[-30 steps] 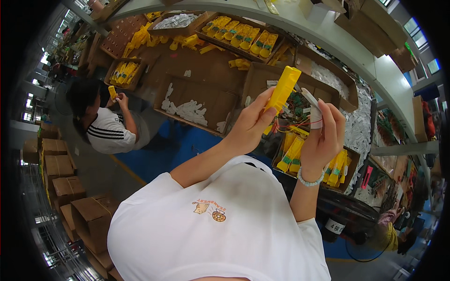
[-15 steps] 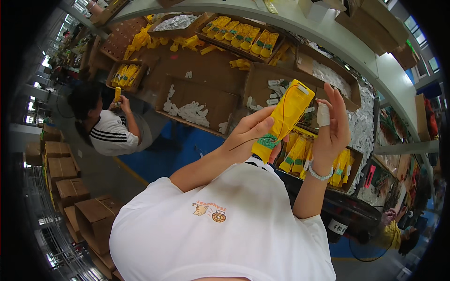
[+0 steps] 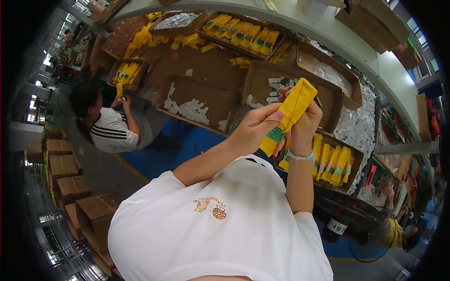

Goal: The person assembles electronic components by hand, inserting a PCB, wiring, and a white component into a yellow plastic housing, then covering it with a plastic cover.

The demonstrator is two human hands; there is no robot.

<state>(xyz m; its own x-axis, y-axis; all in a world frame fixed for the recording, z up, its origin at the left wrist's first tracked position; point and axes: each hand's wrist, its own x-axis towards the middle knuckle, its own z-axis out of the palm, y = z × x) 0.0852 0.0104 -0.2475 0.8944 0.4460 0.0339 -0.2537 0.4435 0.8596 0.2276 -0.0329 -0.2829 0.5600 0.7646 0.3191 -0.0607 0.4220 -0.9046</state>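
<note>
A long yellow plastic housing (image 3: 298, 104) with a green circuit board (image 3: 275, 134) near its lower end is held up, tilted, in front of my chest. Thin dark and red wires run along it, and one loops out over my left hand. My left hand (image 3: 259, 125) is closed around the housing's left side, thumb on top. At the upper right part my right hand (image 3: 307, 122) is closed on it, some of its fingers hidden behind. Just below the right wrist stands a box of yellow housings (image 3: 335, 165) with green boards.
Ahead lie a cardboard tray (image 3: 220, 93) of white plastic pieces, another tray (image 3: 323, 100) with small parts, and a far tray of yellow housings (image 3: 243, 36). Loose white pieces (image 3: 354, 131) cover the right side. A co-worker (image 3: 112, 126) stands left; a shelf (image 3: 375, 61) arches overhead.
My right hand, open and raised beside the housing before, has come in to the left and closed on its upper part. The left hand keeps its hold.
</note>
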